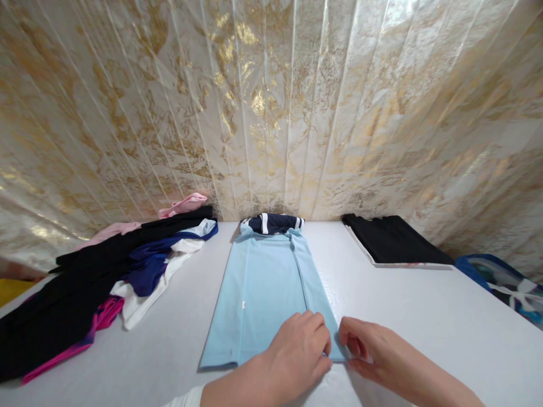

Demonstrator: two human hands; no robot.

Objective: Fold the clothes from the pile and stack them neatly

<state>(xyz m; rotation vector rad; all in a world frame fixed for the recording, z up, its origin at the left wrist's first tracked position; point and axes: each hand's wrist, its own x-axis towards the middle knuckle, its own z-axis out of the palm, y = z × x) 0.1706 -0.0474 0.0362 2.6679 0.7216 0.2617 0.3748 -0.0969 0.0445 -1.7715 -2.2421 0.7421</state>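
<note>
A light blue shirt point(271, 282) lies lengthwise on the white table, both long sides folded inward. At its far end a navy part with white stripes point(274, 224) is bunched up. My left hand point(300, 346) is closed at the near hem, right of the middle, with thumb and fingers on the fabric. At the near right corner my right hand point(373, 347) pinches the shirt's edge between thumb and fingers. A small white tag point(243, 305) shows on the left fold.
A loose heap of clothes point(106, 271), black, blue, white and pink, covers the table's left side. Black folded clothing point(399, 240) lies on something white at the back right. A blue-edged clear bag point(500, 282) sits far right. A gold-patterned curtain point(271, 107) hangs behind the table point(424, 316).
</note>
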